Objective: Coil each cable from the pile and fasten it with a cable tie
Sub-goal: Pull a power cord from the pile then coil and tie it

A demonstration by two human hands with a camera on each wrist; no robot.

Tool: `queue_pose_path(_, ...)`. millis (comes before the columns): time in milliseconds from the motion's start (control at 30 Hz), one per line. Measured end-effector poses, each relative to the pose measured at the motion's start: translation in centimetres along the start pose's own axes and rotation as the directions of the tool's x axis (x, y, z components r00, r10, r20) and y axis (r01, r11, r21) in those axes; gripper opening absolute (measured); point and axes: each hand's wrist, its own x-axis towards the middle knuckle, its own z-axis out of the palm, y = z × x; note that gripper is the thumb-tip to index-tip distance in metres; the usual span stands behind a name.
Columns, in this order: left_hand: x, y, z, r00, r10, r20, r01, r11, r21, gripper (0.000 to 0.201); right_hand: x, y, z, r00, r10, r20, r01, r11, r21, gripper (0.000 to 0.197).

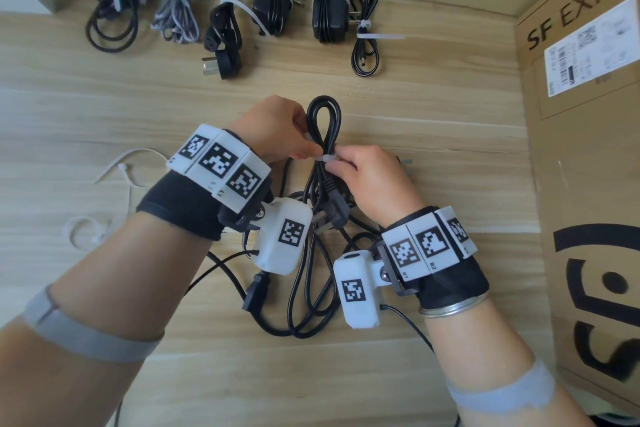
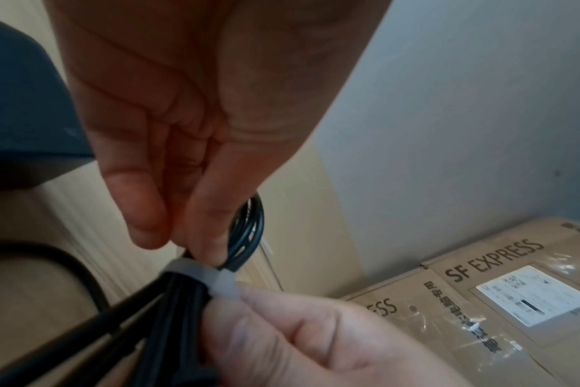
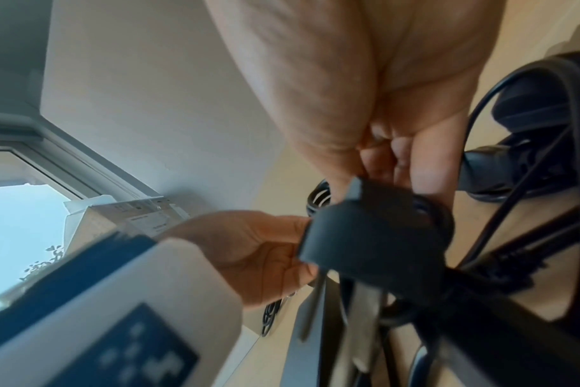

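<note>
Nearest the head camera are the two forearms, each with a grey band and a black wrist wrap carrying white marker blocks. Just past them, the left hand (image 1: 273, 130) and the right hand (image 1: 367, 177) meet over the middle of the table (image 1: 104, 107). Between them is a black cable (image 1: 323, 121), folded into a narrow loop that points toward 12 o'clock. A white tie (image 1: 327, 158) circles the loop's neck. The left wrist view shows the tie (image 2: 201, 275) snug round the bunched strands, the left thumb and forefinger pinching the cable right above it and the right fingertips (image 2: 265, 309) closed on the tie's head. The tie's tail pokes out at 9 o'clock, behind the left fingers.

The cable's plug (image 1: 334, 208) hangs at 6 o'clock from the tie, under the right palm, and in the right wrist view it fills the centre of the frame, blurred. Below the hands, toward 6 o'clock, the rest of the pile (image 1: 304, 295) sprawls loose on the wood.

At 12 o'clock, along the far edge, lie five finished bundles (image 1: 221, 7), each cinched with a white tie. Two spare ties (image 1: 128, 166) lie at 9 o'clock, one of them curled. A cardboard box (image 1: 585, 149) printed SF EXPRESS stands at 3 o'clock.
</note>
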Motion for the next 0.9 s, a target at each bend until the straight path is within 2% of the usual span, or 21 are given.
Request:
queue_pose_path(267,0.1,-0.1,0.2,0.995,0.100,0.008,-0.101,0.993,0.053,0.017,0.4,-0.1,-0.2,1.000,0.021,-0.001,-0.021,0.999,0.024,0.036)
queue_pose_path(367,0.0,-0.2,0.2,0.996,0.071,0.057,-0.065,0.993,-0.096,0.008,0.4,0.1,-0.4,1.000,0.025,-0.010,-0.024,1.000,0.018,0.037)
queue_pose_path(433,0.2,-0.3,0.1,0.996,0.040,0.079,-0.023,0.977,-0.211,0.014,0.3,0.0,-0.6,1.000,0.011,-0.017,-0.011,1.000,0.011,0.035)
queue_pose_path(567,0.4,-0.4,-0.4,0.997,0.044,0.061,-0.032,0.983,-0.180,0.016,0.2,-0.4,-0.8,1.000,0.000,-0.029,-0.001,1.000,-0.014,0.035)
queue_pose_path(667,0.3,-0.5,-0.7,0.992,0.049,0.119,-0.014,0.961,-0.275,0.016,0.0,-0.5,-1.1,1.000,-0.015,-0.024,0.015,1.000,-0.003,0.032)
queue_pose_path(767,0.3,-0.6,-1.2,0.992,0.049,0.119,-0.022,0.975,-0.221,0.010,-0.2,-0.6,-1.3,0.999,-0.009,-0.040,0.010,0.999,0.039,0.028)
queue_pose_path(833,0.4,-0.5,-1.4,0.993,0.048,0.104,-0.036,0.993,-0.114,0.032,-0.1,-0.8,-1.3,0.998,-0.004,-0.058,0.007,0.998,0.066,0.026)
queue_pose_path(900,0.5,-0.3,-1.6,0.993,0.051,0.105,-0.050,0.999,-0.013,0.036,0.0,-0.8,-1.0,0.998,0.002,-0.061,0.002,0.998,0.070,0.026)
